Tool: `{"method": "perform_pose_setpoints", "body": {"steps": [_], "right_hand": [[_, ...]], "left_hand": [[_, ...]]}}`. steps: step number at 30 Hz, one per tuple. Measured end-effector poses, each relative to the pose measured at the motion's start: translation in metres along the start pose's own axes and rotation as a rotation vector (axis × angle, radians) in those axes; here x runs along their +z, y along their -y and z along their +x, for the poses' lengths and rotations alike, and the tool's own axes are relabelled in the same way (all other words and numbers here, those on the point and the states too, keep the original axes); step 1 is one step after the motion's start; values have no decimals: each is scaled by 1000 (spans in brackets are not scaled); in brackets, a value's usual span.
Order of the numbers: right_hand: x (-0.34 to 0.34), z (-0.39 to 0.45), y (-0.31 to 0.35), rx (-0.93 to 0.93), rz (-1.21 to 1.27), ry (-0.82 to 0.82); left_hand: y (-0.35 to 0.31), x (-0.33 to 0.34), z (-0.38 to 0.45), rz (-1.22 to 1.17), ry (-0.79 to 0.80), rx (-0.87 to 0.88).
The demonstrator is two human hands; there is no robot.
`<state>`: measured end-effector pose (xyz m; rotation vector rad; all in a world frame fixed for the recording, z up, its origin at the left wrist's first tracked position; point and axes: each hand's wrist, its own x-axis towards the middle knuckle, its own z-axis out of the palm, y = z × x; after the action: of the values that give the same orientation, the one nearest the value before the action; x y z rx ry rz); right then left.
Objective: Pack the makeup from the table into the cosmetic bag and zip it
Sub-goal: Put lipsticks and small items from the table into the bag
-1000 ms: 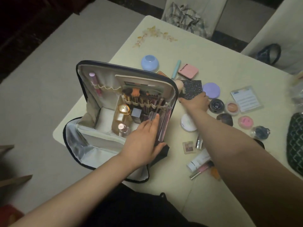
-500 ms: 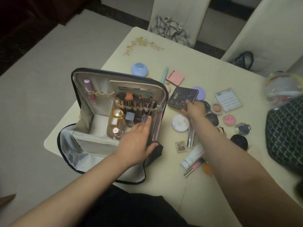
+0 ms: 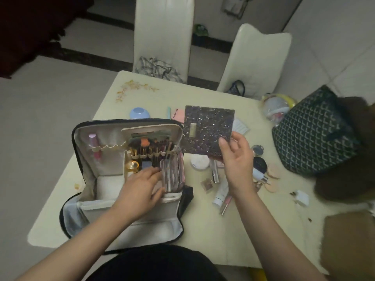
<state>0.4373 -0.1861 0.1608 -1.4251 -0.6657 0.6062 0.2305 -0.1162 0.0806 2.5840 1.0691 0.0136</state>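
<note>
The open cosmetic bag (image 3: pixel 87 155) stands on the table's left half, its cream lining showing brushes, a gold-capped bottle (image 3: pixel 132 165) and a pink tube (image 3: pixel 95 146). My left hand (image 3: pixel 142 185) rests inside it, fingers lying against several clear upright tubes (image 3: pixel 169 175) at the right wall. My right hand (image 3: pixel 236 159) holds a dark glittery square palette (image 3: pixel 207 130) by its lower right corner, lifted above the table just right of the bag. More makeup lies under and around that hand: a white round compact (image 3: pixel 199 162), a white tube (image 3: pixel 221 192), a small eyeshadow (image 3: pixel 207 183).
A blue round case (image 3: pixel 139 112) and a pink flat compact (image 3: pixel 177 114) lie behind the bag. A dark patterned pouch (image 3: pixel 312 134) sits at the right, puffs (image 3: pixel 273 173) and a white charger (image 3: pixel 301 197) near it. Two white chairs (image 3: pixel 162 35) stand beyond the table (image 3: pixel 213 230).
My right hand picked the glittery palette off the table and raised it upright toward the bag. My left hand stayed in the bag. The camera view tilted up.
</note>
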Motion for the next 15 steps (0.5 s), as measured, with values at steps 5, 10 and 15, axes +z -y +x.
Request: {"method": "perform_pose_setpoints", "body": {"steps": [5, 10, 15], "right_hand": [[53, -25, 0, -101, -215, 319], [128, -35, -23, -201, -479, 540], [171, -33, -44, -311, -783, 610]], "left_hand": [[44, -14, -33, 143, -132, -45], [95, -21, -63, 210, -81, -208], [112, -17, -77, 215, -60, -264]]}}
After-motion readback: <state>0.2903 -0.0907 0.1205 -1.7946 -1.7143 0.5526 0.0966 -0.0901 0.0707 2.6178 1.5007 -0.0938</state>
